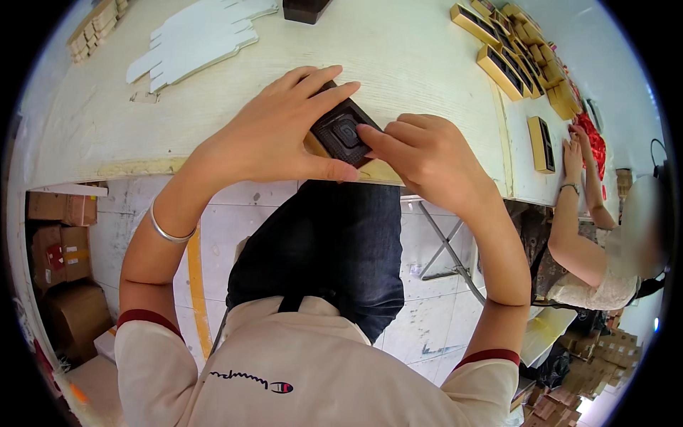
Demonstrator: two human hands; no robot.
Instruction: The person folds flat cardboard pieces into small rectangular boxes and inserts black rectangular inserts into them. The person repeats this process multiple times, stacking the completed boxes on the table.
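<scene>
At the table's near edge lies a small gold box (315, 145) with a black moulded insert (346, 131) in it, recessed in stepped rounded shapes. My left hand (274, 128) grips the box from the left, its fingers over the far side and its thumb along the near side. From the right, my right hand (425, 151) has its fingers curled, and its thumb and forefinger press on the insert's right edge. My hands hide part of the box's rim, so I cannot tell how deep the insert sits.
A stack of white sheets (199, 41) and a dark box (306, 10) lie farther back. Several gold boxes with black inserts (501, 71) stand at the far right, one box (541, 145) apart from them. A co-worker's arms (580, 167) reach over red material (592, 139).
</scene>
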